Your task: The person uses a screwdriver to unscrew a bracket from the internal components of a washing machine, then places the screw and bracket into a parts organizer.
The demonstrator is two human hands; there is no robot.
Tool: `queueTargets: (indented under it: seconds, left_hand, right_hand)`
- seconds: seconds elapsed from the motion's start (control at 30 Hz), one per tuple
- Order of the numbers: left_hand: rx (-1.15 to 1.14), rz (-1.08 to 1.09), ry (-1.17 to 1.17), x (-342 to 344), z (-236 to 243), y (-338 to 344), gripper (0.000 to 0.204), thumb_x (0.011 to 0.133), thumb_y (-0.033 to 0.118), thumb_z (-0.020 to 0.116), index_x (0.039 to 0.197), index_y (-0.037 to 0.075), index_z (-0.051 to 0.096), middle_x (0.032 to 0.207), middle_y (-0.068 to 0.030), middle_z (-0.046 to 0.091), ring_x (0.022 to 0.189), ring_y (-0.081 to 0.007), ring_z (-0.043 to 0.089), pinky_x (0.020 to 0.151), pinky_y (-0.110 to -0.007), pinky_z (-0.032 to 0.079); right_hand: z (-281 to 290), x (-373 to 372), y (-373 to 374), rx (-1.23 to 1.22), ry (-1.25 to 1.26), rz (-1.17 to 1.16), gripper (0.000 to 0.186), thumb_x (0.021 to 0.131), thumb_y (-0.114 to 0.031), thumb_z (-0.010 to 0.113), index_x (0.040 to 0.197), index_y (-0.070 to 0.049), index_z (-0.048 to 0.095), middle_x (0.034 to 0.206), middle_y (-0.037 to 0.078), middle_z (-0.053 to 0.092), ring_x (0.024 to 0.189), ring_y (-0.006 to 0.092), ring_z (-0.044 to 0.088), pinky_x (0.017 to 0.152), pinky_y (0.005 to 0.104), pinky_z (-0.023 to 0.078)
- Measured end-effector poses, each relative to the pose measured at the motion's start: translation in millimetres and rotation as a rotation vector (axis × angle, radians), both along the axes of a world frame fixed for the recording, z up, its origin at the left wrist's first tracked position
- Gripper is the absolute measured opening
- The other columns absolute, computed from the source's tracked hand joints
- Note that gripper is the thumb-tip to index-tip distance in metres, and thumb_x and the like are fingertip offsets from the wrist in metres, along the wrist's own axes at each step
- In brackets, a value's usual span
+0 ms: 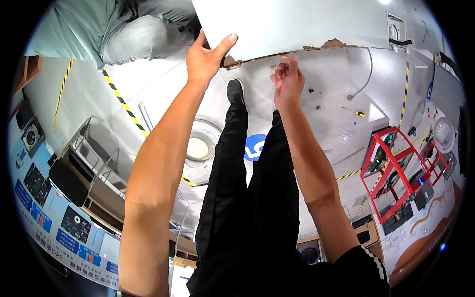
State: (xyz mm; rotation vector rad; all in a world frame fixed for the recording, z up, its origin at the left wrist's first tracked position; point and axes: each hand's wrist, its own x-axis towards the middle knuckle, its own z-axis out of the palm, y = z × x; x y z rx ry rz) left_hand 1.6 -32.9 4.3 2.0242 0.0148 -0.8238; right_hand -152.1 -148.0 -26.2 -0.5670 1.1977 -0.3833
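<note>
At the top of the head view is a large white appliance body or panel (297, 22) with chipped brown patches (331, 44) along its lower edge and a metal latch fitting (396, 29) at the right. My left hand (203, 64) grips its left corner, thumb on the white face. Just below the edge, right of centre, my right hand (288, 76) has its fingers curled together at the edge; what they hold, if anything, is too small to make out.
A co-worker's grey-trousered leg (138, 39) is beside the panel. Below are a hose (368, 74), a yellow-handled screwdriver (359, 114), a round white object (198, 148) and striped floor tape (118, 99). A red metal frame (378, 175) stands right, a metal-framed chair (69, 175) left.
</note>
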Motion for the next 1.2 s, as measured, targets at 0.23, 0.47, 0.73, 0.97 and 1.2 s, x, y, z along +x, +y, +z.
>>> queueTargets:
  seconds: [0.23, 0.47, 0.73, 0.97, 1.2]
  left_hand:
    - [-0.007, 0.076, -0.053, -6.2, -6.3, 1.0, 0.088, 0.062, 0.053, 0.077, 0.125, -0.003, 0.05, 0.107, -0.0129, 0.064, 0.099, -0.0186, 0.06, 0.088, -0.028, 0.044]
    - [0.031, 0.08, -0.073, -6.0, -5.1, -0.9, 0.092, 0.06, 0.054, 0.078, 0.128, -0.001, 0.048, 0.104, -0.0127, 0.065, 0.098, -0.0178, 0.061, 0.087, -0.028, 0.045]
    - [0.032, 0.079, -0.105, -5.6, -12.5, 2.1, 0.094, 0.059, 0.055, 0.078, 0.127, -0.002, 0.048, 0.104, -0.0132, 0.065, 0.096, -0.0173, 0.061, 0.086, -0.028, 0.045]
    - [0.019, 0.07, -0.079, -5.1, -4.1, -2.1, 0.093, 0.059, 0.054, 0.078, 0.126, -0.004, 0.049, 0.103, -0.0137, 0.065, 0.095, -0.0175, 0.061, 0.086, -0.027, 0.045]
    - [0.022, 0.083, -0.106, -5.5, -13.1, 1.8, 0.094, 0.059, 0.054, 0.078, 0.125, -0.006, 0.048, 0.103, -0.0152, 0.065, 0.096, -0.018, 0.061, 0.086, -0.027, 0.045]
  right_hand:
    - [-10.7, -52.7, 15.3, -0.104, 0.06, 0.277, 0.029, 0.089, -0.014, 0.056, 0.114, 0.001, 0.054, 0.091, 0.009, 0.062, 0.061, 0.0087, 0.05, 0.06, 0.0234, 0.044]
    - [-4.3, -75.8, 18.9, -0.029, 0.14, 0.416, 0.024, 0.086, -0.017, 0.059, 0.099, 0.003, 0.06, 0.085, 0.01, 0.065, 0.061, 0.0091, 0.054, 0.058, 0.0218, 0.044]
    - [12.0, -70.5, 18.1, 0.04, 0.104, 0.493, 0.025, 0.082, -0.018, 0.065, 0.097, 0.003, 0.063, 0.085, 0.009, 0.066, 0.063, 0.0089, 0.055, 0.061, 0.0226, 0.045]
    - [11.9, -74.9, 14.4, 0.053, 0.14, 0.669, 0.024, 0.086, -0.023, 0.063, 0.093, 0.0, 0.064, 0.073, 0.002, 0.062, 0.06, 0.0063, 0.051, 0.057, 0.0202, 0.041]
    - [17.8, -76.2, 20.0, 0.076, 0.108, 0.667, 0.027, 0.088, -0.028, 0.059, 0.077, -0.003, 0.062, 0.065, 0.0, 0.057, 0.057, 0.0058, 0.048, 0.053, 0.0207, 0.038]
